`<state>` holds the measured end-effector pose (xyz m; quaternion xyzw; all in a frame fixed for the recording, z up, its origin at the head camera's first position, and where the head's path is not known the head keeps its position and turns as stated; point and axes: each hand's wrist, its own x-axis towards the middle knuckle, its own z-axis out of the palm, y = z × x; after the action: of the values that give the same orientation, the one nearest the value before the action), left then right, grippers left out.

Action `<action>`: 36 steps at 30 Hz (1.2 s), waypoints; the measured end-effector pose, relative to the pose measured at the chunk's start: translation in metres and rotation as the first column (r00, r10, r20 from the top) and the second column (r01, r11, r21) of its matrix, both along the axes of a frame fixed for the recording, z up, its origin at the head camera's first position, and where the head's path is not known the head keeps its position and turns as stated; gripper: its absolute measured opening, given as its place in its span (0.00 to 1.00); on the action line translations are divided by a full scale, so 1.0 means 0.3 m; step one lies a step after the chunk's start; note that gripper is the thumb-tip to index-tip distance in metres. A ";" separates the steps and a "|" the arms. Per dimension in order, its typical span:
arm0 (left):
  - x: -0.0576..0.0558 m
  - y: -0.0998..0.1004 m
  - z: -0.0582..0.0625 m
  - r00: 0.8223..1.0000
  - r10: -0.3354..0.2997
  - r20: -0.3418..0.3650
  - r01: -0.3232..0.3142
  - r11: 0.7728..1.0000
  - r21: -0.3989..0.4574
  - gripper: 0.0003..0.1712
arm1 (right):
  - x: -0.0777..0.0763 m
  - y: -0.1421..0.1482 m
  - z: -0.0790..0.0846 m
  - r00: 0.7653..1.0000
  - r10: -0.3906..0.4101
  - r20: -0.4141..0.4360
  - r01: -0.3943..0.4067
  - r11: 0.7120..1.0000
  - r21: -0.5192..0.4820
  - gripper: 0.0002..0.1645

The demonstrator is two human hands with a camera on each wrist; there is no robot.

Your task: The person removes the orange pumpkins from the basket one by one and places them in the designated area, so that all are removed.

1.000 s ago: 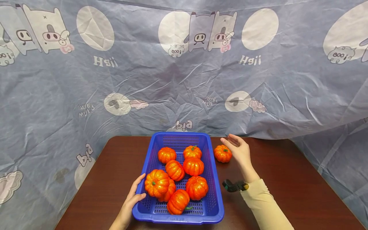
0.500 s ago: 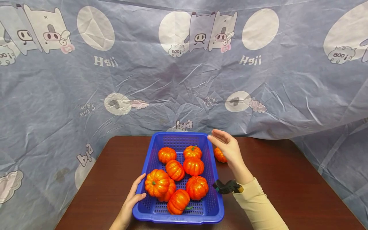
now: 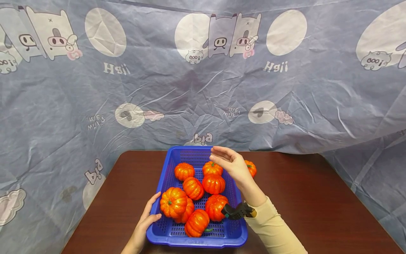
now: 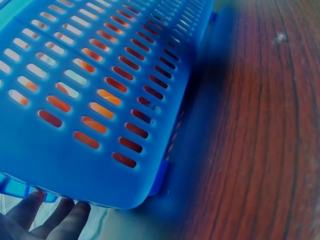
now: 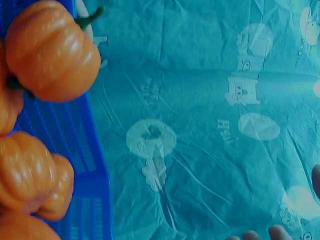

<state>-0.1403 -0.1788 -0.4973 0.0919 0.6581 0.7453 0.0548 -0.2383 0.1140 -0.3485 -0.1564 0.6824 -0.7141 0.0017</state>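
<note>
A blue plastic basket point(image 3: 236, 233) holds several small orange pumpkins point(image 3: 214, 183) with green stems. My left hand point(image 3: 141, 225) holds its near left rim, thumb over the edge; in the left wrist view, fingertips point(image 4: 75, 220) touch the rim beside the slotted wall. My right hand point(image 3: 233, 167) hovers over the basket's far right side, fingers loosely bent and holding nothing. It partly covers that rim. Another pumpkin point(image 3: 251, 168) sits on the table outside the basket, half hidden behind the right hand. The right wrist view shows pumpkins point(image 5: 52, 50) inside the basket and fingertips at the bottom edge.
The basket stands on a dark brown wooden table point(image 3: 304, 197). A grey-blue cloth point(image 3: 190, 91) with cartoon prints hangs behind and around it. A black strap device point(image 3: 238, 211) on the right wrist overlaps one pumpkin in the head view.
My right hand has moved left from beside the outside pumpkin to above the basket, holding nothing. The left hand, basket and pumpkins have stayed in place.
</note>
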 end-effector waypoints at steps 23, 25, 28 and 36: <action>0.000 0.003 0.000 1.000 0.011 -0.015 -0.011 1.000 0.000 0.35 | 0.014 -0.159 -0.132 0.949 0.312 0.045 -0.315 0.944 0.101 0.28; -0.002 0.004 -0.002 1.000 0.012 -0.005 -0.012 1.000 0.000 0.36 | 0.014 -0.168 -0.143 0.948 0.317 0.045 -0.320 0.940 0.119 0.28; -0.003 0.004 -0.001 1.000 0.012 0.003 -0.012 1.000 0.004 0.36 | 0.016 -0.181 -0.160 0.943 0.328 0.051 -0.332 0.933 0.139 0.28; 0.000 0.004 -0.001 1.000 0.000 -0.026 0.000 1.000 0.007 0.35 | 0.013 -0.208 -0.207 0.926 0.373 0.053 -0.375 0.902 0.213 0.27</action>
<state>-0.1402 -0.1776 -0.4975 0.1016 0.6562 0.7463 0.0460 -0.2343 0.0514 -0.4107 -0.2792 0.7143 -0.6215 0.1596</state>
